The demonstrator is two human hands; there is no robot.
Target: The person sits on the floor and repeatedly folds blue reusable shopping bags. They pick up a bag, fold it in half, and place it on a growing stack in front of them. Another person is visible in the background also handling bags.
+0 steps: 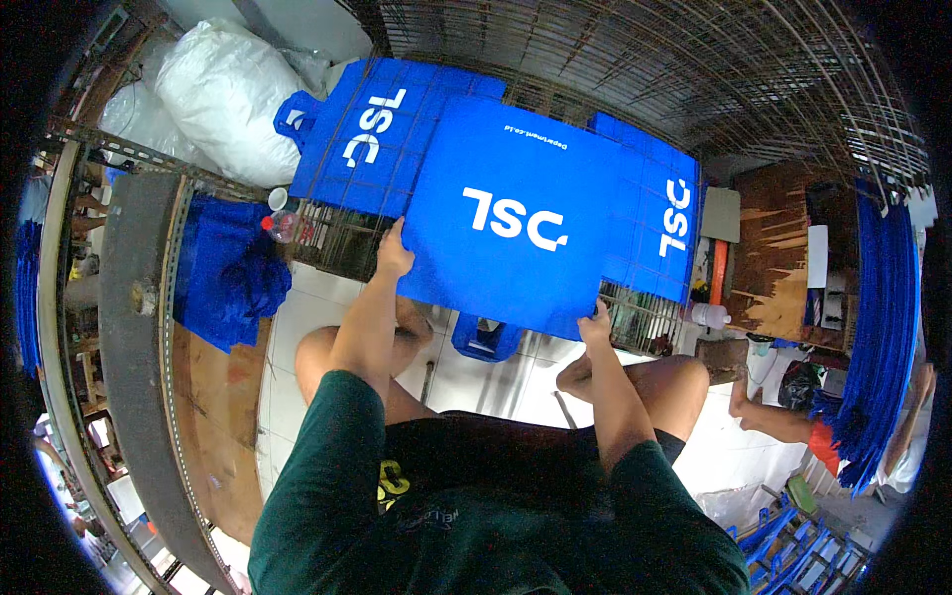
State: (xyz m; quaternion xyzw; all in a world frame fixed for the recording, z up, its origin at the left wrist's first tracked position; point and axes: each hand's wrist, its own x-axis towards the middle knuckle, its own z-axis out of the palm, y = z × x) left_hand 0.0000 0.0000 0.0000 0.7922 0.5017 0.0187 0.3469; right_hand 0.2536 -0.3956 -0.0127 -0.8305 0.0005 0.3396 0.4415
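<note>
Blue printed panel (516, 177) upper centre, over wire rack (342, 246). Left hand (395, 251) pinched on its lower-left edge, right hand (595, 324) likewise lower-right. Likely positioning step; next move calls for holding it flat.

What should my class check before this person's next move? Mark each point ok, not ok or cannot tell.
1. Left hand on the flat, rectangular blue fabric-looking bag with white print: ok, at its left edge.
2. Right hand on that bag: ok, near its lower right corner.
3. Bag's printed face smooth: ok, no large fold shows.
4. Similar blue bags at left and right fully visible: not ok, the held bag covers part of each.
5. Held bag touching the brown metal wire rack: cannot tell.
</note>
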